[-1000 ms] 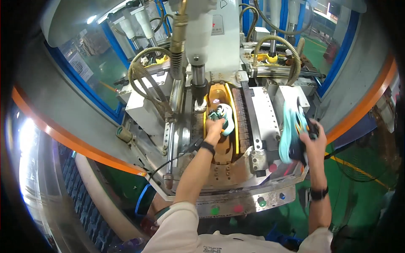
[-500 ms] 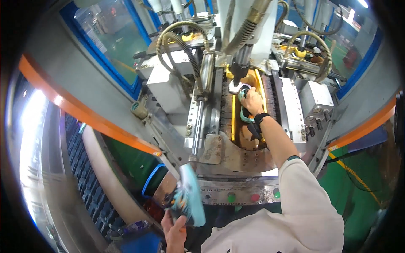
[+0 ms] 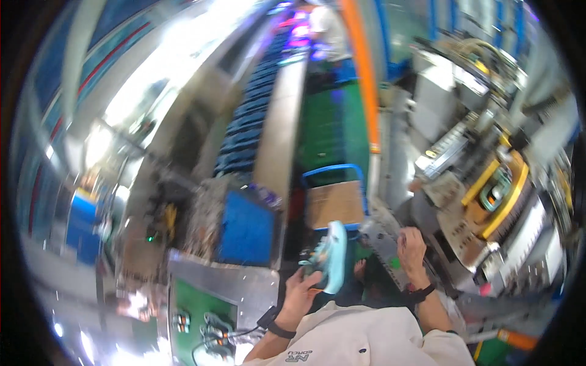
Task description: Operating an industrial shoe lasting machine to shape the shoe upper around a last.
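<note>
My left hand (image 3: 299, 296) is closed round a mint-green sneaker (image 3: 333, 259), its sole toward the right and its laced dark upper toward the left. The sneaker is held up in front of me, over the gap between the machines. My right hand (image 3: 412, 247), fingers loosely curled with nothing visible in them, hovers by the front control panel (image 3: 386, 256) of the press machine on the right. Inside that machine, another mint-green shoe (image 3: 497, 192) sits in the yellow-edged holder (image 3: 516, 201), away from both hands.
A blue-framed cart (image 3: 363, 183) with a brown board stands ahead. Left of it runs a dark ridged conveyor (image 3: 247, 122), with a blue panel (image 3: 247, 229) at its near end. Several shoes (image 3: 217, 332) lie on a green-topped table (image 3: 189, 293) at lower left. A person (image 3: 329, 33) stands far off.
My view has swung left. My right hand has come out of the machine, leaving a shoe in the holder. My left hand still holds its sneaker, now raised more centrally before me.
</note>
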A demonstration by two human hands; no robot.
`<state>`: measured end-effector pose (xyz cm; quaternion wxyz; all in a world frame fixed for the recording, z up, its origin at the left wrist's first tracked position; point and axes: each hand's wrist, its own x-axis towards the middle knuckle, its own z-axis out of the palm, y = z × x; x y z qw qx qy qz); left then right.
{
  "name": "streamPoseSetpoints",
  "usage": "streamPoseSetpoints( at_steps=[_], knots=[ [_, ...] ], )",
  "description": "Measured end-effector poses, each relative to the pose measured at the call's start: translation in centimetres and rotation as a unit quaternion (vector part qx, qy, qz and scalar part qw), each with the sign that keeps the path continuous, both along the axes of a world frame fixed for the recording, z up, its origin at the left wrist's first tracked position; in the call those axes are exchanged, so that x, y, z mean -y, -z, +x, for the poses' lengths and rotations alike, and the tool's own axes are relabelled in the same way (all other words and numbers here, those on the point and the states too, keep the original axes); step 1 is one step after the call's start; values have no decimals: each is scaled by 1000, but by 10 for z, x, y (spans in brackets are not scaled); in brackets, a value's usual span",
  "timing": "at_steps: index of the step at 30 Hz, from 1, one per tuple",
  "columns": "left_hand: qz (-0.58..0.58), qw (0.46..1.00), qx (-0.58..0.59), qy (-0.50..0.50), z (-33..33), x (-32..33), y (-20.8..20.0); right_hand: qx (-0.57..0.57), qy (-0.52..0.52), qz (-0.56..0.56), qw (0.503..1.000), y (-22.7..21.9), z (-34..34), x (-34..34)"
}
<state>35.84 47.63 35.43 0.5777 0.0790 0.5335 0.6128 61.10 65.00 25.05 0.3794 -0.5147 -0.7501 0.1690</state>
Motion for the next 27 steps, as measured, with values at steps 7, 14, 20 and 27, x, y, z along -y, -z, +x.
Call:
streamPoseSetpoints(
  at_steps=[7, 14, 20, 27],
  knots=[
    [-43, 997, 17, -68, -12, 91, 6, 101, -65, -61, 991, 119, -24, 17],
    [-87, 955, 71, -276, -72, 168, 27, 68, -33, -4, 997, 95, -47, -15],
    [-83, 903, 16, -421, -199, 267, 130, -145, -214, 106, 960, -108, -241, -21],
    [-137, 815, -64, -559, -387, 388, 197, 45, -365, 85, 926, -184, -453, 12]
  ],
)
